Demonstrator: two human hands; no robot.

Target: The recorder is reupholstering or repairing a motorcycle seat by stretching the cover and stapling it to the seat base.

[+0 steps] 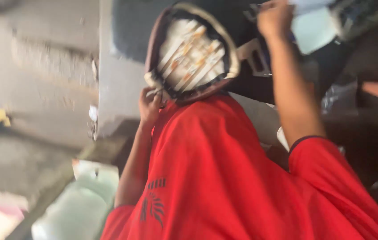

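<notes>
View: badly blurred and tilted, filled by another person in a red shirt (pixel 215 178) close ahead.
Own hands: neither one in shot, so grip not tellable for either.
Raised hand (pixel 274 18): the other person's, up at the top edge on a bare arm, fingers curled against a pale blue sheet (pixel 313 29); pinched or only touching, too smeared to say.
Lower hand (pixel 149 106): the other person's too, lifted beside the head, fingers bent around a scrap of pale cloth (pixel 155 91) at the edge of a brown head covering (pixel 157 49).
Pale blue sheet: top right, just beside the raised hand, in front of a dark cluttered shelf (pixel 367 18).
Behind: grey concrete pillar (pixel 113 80) on the left, dark bulky shape (pixel 260 84) behind the shoulder.
Lower left: pale green plastic container (pixel 80 209), well apart from both hands.
Shirt: short sleeves with dark trim, dark striped print low on one side.
</notes>
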